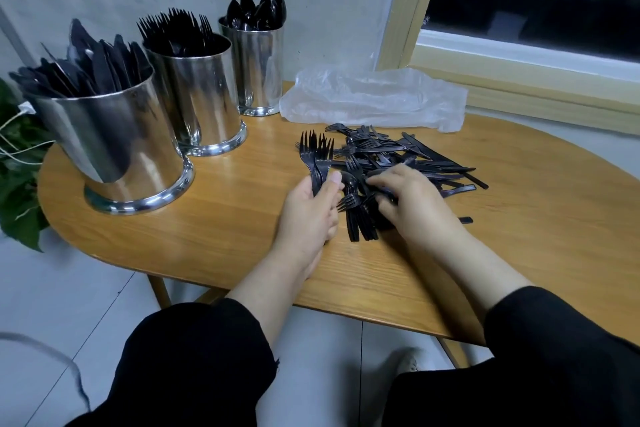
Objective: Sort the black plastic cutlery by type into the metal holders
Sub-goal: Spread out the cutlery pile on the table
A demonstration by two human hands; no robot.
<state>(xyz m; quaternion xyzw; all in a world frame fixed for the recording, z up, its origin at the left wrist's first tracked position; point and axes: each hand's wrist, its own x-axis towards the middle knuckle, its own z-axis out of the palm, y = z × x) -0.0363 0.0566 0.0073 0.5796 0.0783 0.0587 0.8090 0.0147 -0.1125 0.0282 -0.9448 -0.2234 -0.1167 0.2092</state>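
Note:
My left hand grips a small bunch of black forks, tines pointing up and away. My right hand lies on the loose pile of black cutlery on the wooden table, fingers curled around pieces at the pile's near left; which pieces it holds is hidden. Three metal holders stand at the left: the nearest one holds knives, the middle one forks, the far one spoons.
A crumpled clear plastic bag lies behind the pile, against the window sill. A green plant with white cables sits off the table's left edge. Bare tabletop lies between the holders and my hands.

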